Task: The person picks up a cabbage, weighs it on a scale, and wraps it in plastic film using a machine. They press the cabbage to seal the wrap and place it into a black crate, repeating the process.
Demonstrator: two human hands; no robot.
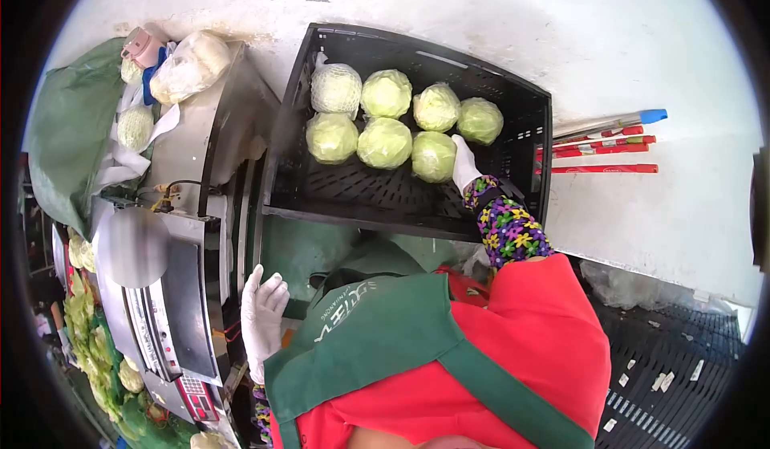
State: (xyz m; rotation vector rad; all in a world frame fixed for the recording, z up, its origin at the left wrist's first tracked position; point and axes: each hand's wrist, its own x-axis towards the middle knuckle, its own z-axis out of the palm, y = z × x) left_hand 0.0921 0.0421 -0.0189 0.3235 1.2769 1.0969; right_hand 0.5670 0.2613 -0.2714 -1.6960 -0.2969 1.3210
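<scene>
My right hand (464, 165), in a white glove, is in the black plastic crate (365, 208). It presses against the right side of a film-wrapped cabbage (431, 158) at the end of the front row, its fingers partly hidden. Several more wrapped cabbages (386, 93) stand in two rows in the crate. A white foam net covers the one at the back left (336, 89). My left hand (265, 312), also gloved in white, hangs in front of the green apron (393, 345). Its fingers are stretched out and it holds nothing.
To the left stands a wrapping machine (172, 304) with a film roll (132, 247) and a red keypad (196, 397). Leafy vegetables (100, 361) lie beyond it. Red-handled poles (605, 150) lean by the wall on the right. Black slatted flooring (674, 385) is at lower right.
</scene>
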